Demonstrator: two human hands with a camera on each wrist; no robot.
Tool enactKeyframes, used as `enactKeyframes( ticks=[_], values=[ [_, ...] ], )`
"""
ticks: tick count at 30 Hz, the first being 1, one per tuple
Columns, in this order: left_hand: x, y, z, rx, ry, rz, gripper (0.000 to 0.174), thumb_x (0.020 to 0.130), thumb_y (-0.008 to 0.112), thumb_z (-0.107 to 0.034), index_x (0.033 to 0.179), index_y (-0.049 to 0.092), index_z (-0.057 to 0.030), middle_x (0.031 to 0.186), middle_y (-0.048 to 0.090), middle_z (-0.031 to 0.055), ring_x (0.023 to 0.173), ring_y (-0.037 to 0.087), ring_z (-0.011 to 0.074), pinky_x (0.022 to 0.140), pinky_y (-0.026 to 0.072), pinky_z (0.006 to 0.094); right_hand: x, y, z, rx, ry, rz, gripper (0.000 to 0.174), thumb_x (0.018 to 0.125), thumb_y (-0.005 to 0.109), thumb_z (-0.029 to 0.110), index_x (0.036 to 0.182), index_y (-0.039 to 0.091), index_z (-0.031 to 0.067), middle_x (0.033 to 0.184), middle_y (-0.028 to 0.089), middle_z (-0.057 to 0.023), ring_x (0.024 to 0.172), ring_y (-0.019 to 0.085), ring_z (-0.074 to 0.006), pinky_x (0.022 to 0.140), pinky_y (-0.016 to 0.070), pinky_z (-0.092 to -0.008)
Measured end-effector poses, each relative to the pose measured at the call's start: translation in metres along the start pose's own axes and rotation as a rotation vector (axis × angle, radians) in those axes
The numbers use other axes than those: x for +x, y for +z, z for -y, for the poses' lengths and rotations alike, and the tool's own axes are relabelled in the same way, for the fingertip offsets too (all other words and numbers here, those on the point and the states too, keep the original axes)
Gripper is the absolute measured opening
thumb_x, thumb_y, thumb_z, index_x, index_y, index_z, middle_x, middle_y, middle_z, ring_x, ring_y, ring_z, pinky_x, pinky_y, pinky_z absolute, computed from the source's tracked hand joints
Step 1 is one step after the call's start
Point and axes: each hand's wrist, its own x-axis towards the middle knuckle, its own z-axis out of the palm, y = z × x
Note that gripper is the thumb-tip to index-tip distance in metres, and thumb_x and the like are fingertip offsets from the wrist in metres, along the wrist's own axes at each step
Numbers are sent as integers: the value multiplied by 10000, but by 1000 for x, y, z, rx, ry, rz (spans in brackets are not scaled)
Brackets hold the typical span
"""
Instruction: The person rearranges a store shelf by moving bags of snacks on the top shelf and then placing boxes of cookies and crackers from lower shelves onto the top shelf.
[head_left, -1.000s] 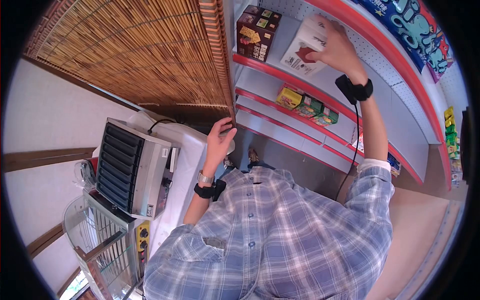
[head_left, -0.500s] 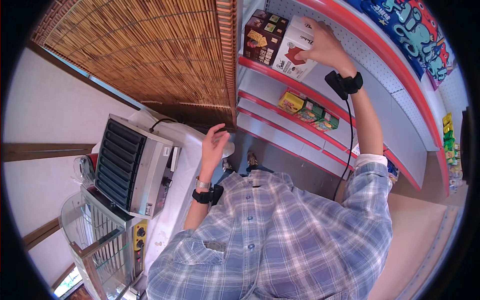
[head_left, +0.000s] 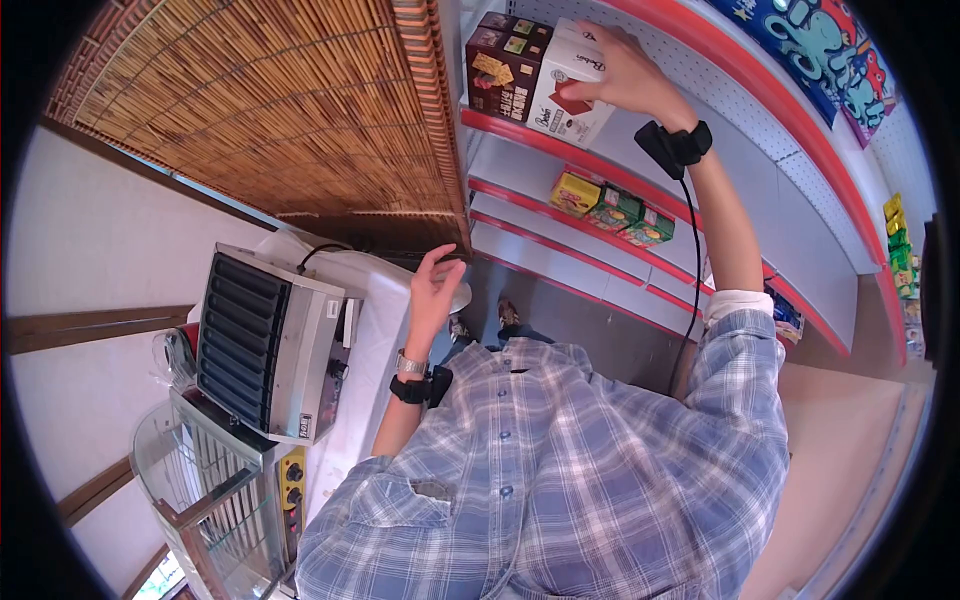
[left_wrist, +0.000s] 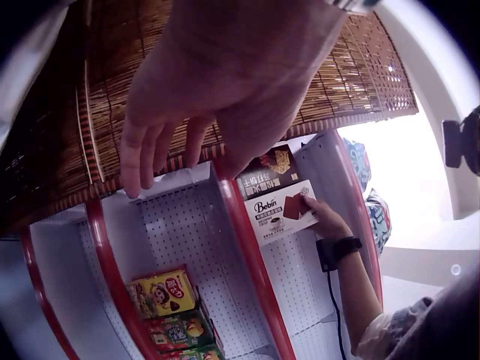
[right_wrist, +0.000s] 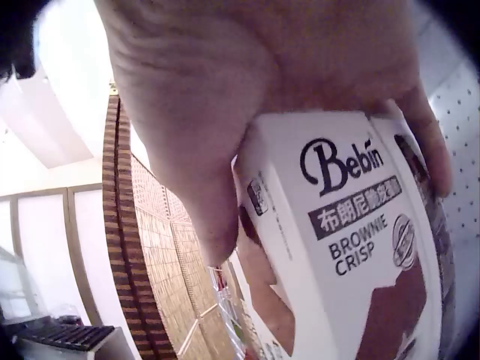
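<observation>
At upper centre of the head view, just beside a dark-brown cardboard box: white rectangular carton, gripped between thumb and fingers of the bare right hand. Probably light, stiff, slightly slippery, crushable; best held across side edges. Bare left hand, mid-frame, relaxed, empty.

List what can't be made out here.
Gripped end of white cardboard box: right wrist view, hidden by right grip.
Right side of brown cardboard box: head view, hidden by white box.
Rest of blue printed snack bag: head view, cut by upper edge.
Lettering on green packets: head view, too small.
</observation>
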Motion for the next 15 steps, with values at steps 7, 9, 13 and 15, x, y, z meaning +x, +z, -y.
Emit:
enactKeyframes(
  ticks=[7, 9, 13, 15],
  values=[
    [-3, -5, 6, 34, 19, -9, 416, 943, 685, -204, 1307, 574, -37, 1100, 693, 118, 993, 657, 132, 740, 511, 236, -71, -28, 69, -16, -268, -608, 532, 732, 816, 353, 1141, 628, 69, 1180, 606, -168, 1058, 580, -379, 926, 451, -494],
    [-5, -7, 0, 31, -39, 3, 411, 950, 677, -196, 1303, 569, -16, 1172, 662, 112, 1014, 647, 139, 781, 528, 257, -118, 3, 82, 129, -376, -639, 257, 752, 798, 271, 800, 627, 85, 812, 636, -78, 794, 615, -296, 721, 487, -413],
    [-4, -8, 5, -4, -86, 24, 413, 956, 671, -191, 1304, 561, 3, 1242, 633, 106, 1032, 638, 144, 828, 535, 272, -188, 98, 89, 273, -404, -76, 246, 752, 787, 239, 824, 629, 64, 869, 629, -94, 837, 636, -289, 732, 523, -415],
    [-2, -5, 0, 44, -96, 44, 414, 956, 672, -190, 1305, 560, 1, 1245, 632, 106, 1038, 639, 146, 831, 532, 271, -191, 141, 65, 47, -246, -47, 391, 766, 778, 244, 1060, 624, 37, 1073, 632, -143, 1020, 622, -340, 894, 498, -486]
  ],
)
